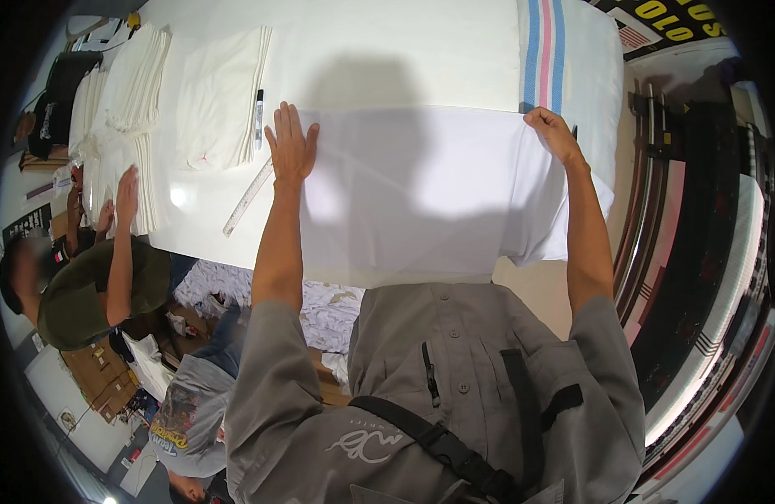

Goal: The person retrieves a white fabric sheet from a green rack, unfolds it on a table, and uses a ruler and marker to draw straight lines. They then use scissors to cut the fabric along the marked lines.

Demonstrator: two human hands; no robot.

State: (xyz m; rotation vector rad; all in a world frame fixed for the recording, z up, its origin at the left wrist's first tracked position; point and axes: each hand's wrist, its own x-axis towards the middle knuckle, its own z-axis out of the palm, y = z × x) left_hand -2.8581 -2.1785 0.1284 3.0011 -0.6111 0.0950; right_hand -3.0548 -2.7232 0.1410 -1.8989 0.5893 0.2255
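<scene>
A white cloth (404, 193) lies spread over the white table in front of me, with a shadow across its middle. My left hand (293, 147) rests flat at the cloth's left edge, fingers stretched out. At the far right corner, my right hand (555, 136) pinches the cloth's edge between thumb and fingers. To the right the cloth hangs in loose folds near the table's end. Close to my left hand lie a black marker (259, 119) and a clear ruler (246, 200), the ruler's upper end reaching toward my wrist.
Folded cream cloths (224, 97) and stacked white cloths (136, 80) lie on the table (198, 223) at left. A striped cloth (547, 50) covers its far right end. A co-worker in a green shirt (85, 294) stands at left; another person (190, 412) is below. Fabric rolls (715, 277) stand at right.
</scene>
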